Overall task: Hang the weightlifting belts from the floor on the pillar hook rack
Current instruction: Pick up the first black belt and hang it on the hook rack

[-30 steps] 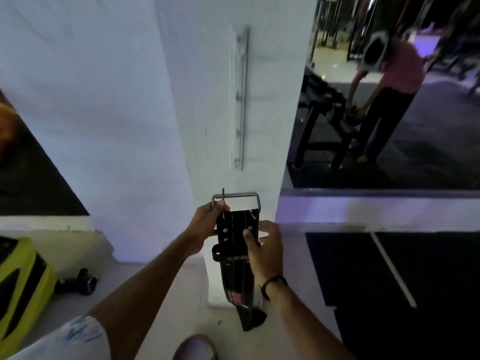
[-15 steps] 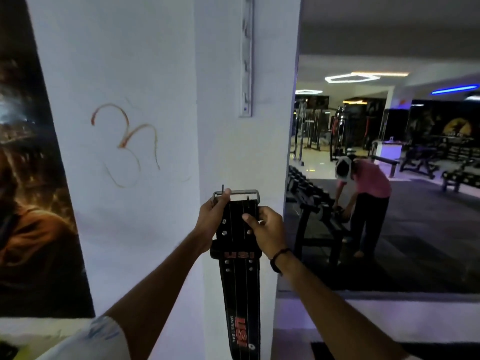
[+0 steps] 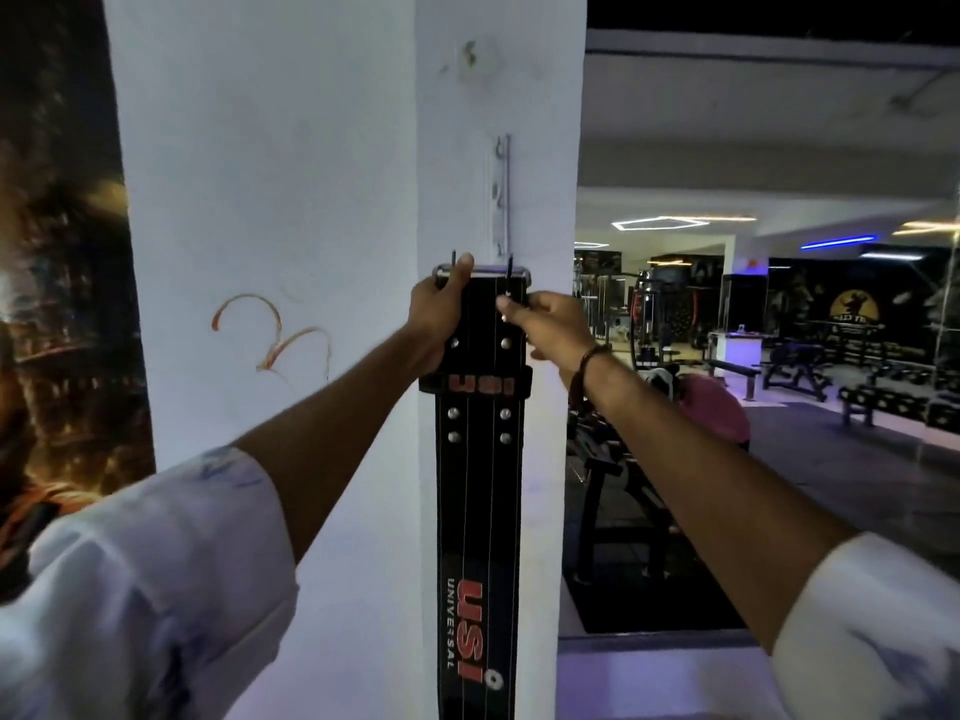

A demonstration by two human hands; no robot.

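A black weightlifting belt (image 3: 478,511) with red "USI" lettering hangs straight down in front of the white pillar (image 3: 291,200). Its silver buckle (image 3: 485,271) with two prongs is at the top, just under the lower end of the metal hook rack (image 3: 500,192) screwed to the pillar face. My left hand (image 3: 441,314) grips the belt's top left edge, thumb on the buckle bar. My right hand (image 3: 550,324) pinches the top right edge by the right prong. The rack's hooks carry nothing.
An orange scribble (image 3: 270,335) marks the pillar's left face. A dark poster (image 3: 57,304) lies left of the pillar. To the right, a person in a pink top (image 3: 711,407) bends by a dumbbell rack (image 3: 613,491), with benches (image 3: 795,366) farther back.
Both hands have lifted the belt from near the floor up the pillar. The buckle now sits just below the rack, and the view has tilted upward.
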